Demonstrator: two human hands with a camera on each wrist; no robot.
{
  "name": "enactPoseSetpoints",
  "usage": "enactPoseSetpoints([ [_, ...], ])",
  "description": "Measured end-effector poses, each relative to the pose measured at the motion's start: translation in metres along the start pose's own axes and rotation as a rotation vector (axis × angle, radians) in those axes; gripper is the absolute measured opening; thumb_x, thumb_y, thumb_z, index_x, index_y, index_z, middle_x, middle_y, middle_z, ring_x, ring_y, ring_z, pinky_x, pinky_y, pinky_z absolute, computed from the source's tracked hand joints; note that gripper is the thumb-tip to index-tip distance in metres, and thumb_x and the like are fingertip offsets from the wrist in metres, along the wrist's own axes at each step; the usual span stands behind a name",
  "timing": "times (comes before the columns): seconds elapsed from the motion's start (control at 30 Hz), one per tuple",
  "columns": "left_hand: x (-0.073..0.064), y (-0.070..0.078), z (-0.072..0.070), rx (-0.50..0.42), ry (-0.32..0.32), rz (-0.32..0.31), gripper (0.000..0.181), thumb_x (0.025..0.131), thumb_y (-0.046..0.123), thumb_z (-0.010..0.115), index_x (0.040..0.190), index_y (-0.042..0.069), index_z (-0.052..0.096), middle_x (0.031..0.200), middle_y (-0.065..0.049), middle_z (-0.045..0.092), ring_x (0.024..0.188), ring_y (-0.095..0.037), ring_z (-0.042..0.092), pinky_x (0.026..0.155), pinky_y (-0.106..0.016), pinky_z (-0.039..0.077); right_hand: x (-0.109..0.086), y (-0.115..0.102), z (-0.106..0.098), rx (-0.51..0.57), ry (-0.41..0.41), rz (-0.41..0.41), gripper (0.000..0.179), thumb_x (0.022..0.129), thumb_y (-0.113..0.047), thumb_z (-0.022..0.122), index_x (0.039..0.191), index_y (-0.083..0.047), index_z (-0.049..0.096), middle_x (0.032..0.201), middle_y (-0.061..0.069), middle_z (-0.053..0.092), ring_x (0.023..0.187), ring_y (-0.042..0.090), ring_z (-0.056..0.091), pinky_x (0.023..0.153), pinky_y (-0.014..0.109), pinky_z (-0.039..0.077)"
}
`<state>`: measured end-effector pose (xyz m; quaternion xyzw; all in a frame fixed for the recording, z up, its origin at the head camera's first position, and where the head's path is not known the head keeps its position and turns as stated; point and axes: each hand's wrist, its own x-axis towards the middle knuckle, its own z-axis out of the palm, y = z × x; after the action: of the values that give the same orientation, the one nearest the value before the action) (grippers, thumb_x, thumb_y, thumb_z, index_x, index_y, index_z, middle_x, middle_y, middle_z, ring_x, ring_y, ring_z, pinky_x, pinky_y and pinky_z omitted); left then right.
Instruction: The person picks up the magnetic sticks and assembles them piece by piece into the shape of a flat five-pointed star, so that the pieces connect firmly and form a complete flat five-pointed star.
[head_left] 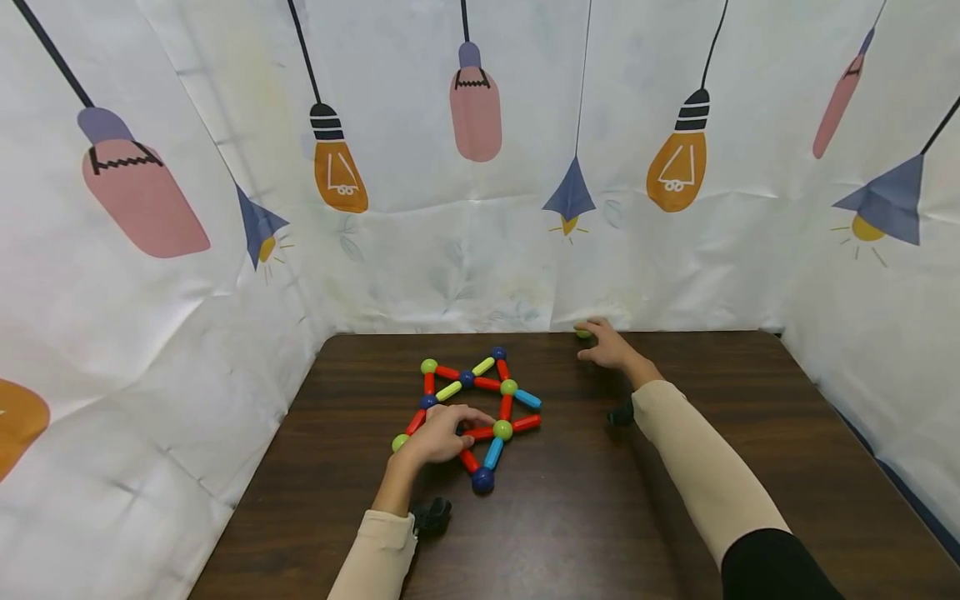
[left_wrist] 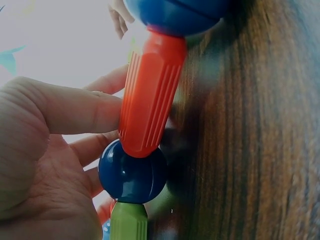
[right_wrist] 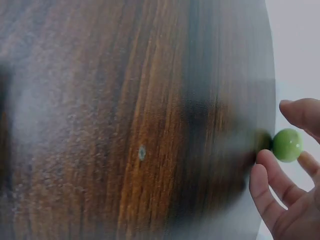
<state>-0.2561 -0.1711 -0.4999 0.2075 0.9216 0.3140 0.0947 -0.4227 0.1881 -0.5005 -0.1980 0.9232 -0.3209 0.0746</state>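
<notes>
A flat frame of magnetic rods and balls lies on the table, with red rods (head_left: pixel 487 383), yellow-green rods (head_left: pixel 449 392), light-blue rods (head_left: pixel 493 453), dark-blue balls (head_left: pixel 482 479) and green balls (head_left: pixel 502 430). My left hand (head_left: pixel 441 435) reaches over its near left part and covers some pieces. In the left wrist view, the thumb and fingers pinch a red rod (left_wrist: pixel 152 95) that joins two blue balls (left_wrist: pixel 132 172). At the table's far edge, my right hand (head_left: pixel 609 347) has its fingers spread about a loose green ball (right_wrist: pixel 287 145), the thumb apart from it.
The dark wooden table (head_left: pixel 585 500) extends around the frame. Behind it and at both sides hangs a white curtain (head_left: pixel 420 275) printed with lamps, meeting the far edge close to the loose ball.
</notes>
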Motion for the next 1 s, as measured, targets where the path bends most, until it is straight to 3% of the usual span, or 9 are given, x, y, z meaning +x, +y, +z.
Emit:
enactPoseSetpoints([
  [0.23, 0.0, 0.002, 0.0, 0.003, -0.008, -0.01, 0.038, 0.09, 0.003, 0.068, 0.121, 0.024, 0.075, 0.107, 0.0, 0.071, 0.106, -0.023, 0.059, 0.105, -0.058, 0.031, 0.003, 0.001, 0.001, -0.002, -0.023, 0.011, 0.055, 0.1, -0.011, 0.063, 0.151, 0.0, 0.046, 0.158, 0.032, 0.024, 0.141, 0.054, 0.032, 0.111, 0.067, 0.034],
  [0.37, 0.0, 0.002, 0.0, -0.005, -0.01, -0.009, 0.038, 0.091, 0.003, 0.068, 0.122, 0.025, 0.075, 0.107, -0.001, 0.071, 0.107, -0.023, 0.058, 0.106, -0.058, 0.031, 0.0, -0.002, 0.001, 0.03, -0.049, 0.022, 0.047, 0.099, -0.011, 0.065, 0.144, -0.001, 0.055, 0.148, 0.032, 0.038, 0.124, 0.046, 0.047, 0.095, 0.054, 0.045],
  [0.53, 0.0, 0.0, 0.0, 0.003, -0.01, 0.006, 0.039, 0.09, 0.003, 0.068, 0.122, 0.024, 0.075, 0.107, 0.001, 0.071, 0.105, -0.023, 0.059, 0.105, -0.058, 0.031, -0.007, -0.005, 0.003, 0.084, -0.11, 0.026, 0.04, 0.096, -0.009, 0.068, 0.135, -0.001, 0.061, 0.14, 0.031, 0.053, 0.112, 0.036, 0.057, 0.079, 0.037, 0.046],
  [0.77, 0.001, -0.002, 0.0, 0.018, -0.003, 0.013, 0.039, 0.089, 0.002, 0.069, 0.121, 0.024, 0.075, 0.104, 0.003, 0.071, 0.103, -0.021, 0.06, 0.101, -0.055, 0.031, -0.021, -0.006, 0.011, 0.163, -0.122, 0.018, 0.031, 0.095, -0.006, 0.07, 0.125, -0.003, 0.064, 0.119, 0.023, 0.062, 0.078, 0.021, 0.052, 0.065, 0.032, 0.044],
  [1.0, 0.001, 0.001, -0.001, 0.004, -0.008, -0.011, 0.039, 0.09, 0.002, 0.069, 0.122, 0.025, 0.075, 0.105, 0.003, 0.071, 0.105, -0.022, 0.059, 0.105, -0.056, 0.031, -0.04, -0.013, 0.019, 0.225, -0.112, -0.005, 0.032, 0.095, -0.009, 0.072, 0.126, -0.005, 0.063, 0.123, 0.023, 0.06, 0.069, 0.02, 0.053, 0.057, 0.033, 0.05],
])
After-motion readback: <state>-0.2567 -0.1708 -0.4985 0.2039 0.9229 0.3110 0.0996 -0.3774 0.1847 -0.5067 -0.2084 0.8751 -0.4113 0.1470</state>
